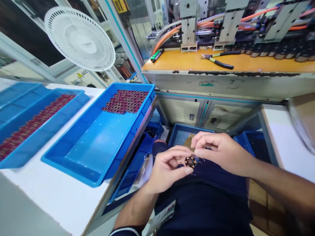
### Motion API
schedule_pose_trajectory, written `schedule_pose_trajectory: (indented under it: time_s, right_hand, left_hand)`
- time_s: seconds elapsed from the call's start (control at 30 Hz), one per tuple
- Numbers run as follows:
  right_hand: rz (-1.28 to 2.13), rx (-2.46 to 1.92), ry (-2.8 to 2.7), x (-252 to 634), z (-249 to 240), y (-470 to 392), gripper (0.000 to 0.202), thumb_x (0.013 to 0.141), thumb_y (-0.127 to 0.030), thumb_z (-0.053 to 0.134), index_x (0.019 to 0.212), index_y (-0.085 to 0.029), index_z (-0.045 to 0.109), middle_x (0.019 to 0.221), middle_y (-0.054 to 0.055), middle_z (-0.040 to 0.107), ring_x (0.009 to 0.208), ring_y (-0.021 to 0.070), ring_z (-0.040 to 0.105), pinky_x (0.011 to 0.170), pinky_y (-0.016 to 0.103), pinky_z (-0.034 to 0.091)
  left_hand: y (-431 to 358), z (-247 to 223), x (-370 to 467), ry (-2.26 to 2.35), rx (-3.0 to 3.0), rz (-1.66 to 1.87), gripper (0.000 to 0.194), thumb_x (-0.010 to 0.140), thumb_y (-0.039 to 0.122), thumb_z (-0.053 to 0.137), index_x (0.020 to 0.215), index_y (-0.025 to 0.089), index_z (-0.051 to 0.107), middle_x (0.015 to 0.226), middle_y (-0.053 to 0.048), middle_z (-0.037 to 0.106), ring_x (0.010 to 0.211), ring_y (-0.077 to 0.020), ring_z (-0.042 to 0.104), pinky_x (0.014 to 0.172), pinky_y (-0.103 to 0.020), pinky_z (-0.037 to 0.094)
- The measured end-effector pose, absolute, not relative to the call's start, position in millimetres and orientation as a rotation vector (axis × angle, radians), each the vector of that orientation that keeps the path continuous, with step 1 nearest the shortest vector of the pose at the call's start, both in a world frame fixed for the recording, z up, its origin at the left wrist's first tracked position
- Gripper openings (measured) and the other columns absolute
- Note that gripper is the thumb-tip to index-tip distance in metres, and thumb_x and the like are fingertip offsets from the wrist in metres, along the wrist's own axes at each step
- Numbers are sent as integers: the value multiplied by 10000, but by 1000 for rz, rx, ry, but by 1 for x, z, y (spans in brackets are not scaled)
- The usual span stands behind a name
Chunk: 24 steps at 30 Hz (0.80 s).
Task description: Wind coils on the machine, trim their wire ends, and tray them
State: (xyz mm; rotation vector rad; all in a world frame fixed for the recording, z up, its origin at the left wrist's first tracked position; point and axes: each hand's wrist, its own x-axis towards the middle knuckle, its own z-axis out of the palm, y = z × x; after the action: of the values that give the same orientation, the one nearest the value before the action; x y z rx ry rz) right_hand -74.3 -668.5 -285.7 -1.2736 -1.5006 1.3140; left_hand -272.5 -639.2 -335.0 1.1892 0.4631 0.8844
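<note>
Over my lap, my left hand holds a small round wound motor stator between thumb and fingers. The stator has a dark core with copper coils around its ring, and thin loose wire ends stick out from it. My right hand is at the stator's upper right, thumb and forefinger pinched together at one of these wires. Its fingertips partly hide the spot they grip.
To the left, a blue tray holds many small red-and-copper parts; another blue bin of parts stands beyond. Cutting pliers and markers lie on the orange machine ledge. A white fan stands at upper left.
</note>
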Motion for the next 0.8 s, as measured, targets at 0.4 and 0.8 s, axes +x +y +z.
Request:
schedule_pose_trajectory:
  time_s: [0.4, 0.8]
  right_hand:
    - [1409, -1404, -1757, -75, -265, -667, 168, 878, -274, 602, 763, -179, 681, 657, -23, 606, 581, 88, 527, 518, 183, 405]
    - [1227, -1331, -1767, -76, -270, -682, 171, 926, -255, 583, 784, -197, 658, 767, -23, 650, 700, 95, 585, 650, 192, 441]
  left_hand:
    - [-640, -333, -274, 457, 1224, 867, 281, 649, 89, 815, 914, 158, 750, 977, -82, 696, 795, -135, 681, 730, -243, 588]
    - [-635, -336, -268, 282, 930, 798, 323, 591, 38, 844, 878, 147, 742, 943, -47, 664, 701, -93, 677, 669, -198, 570]
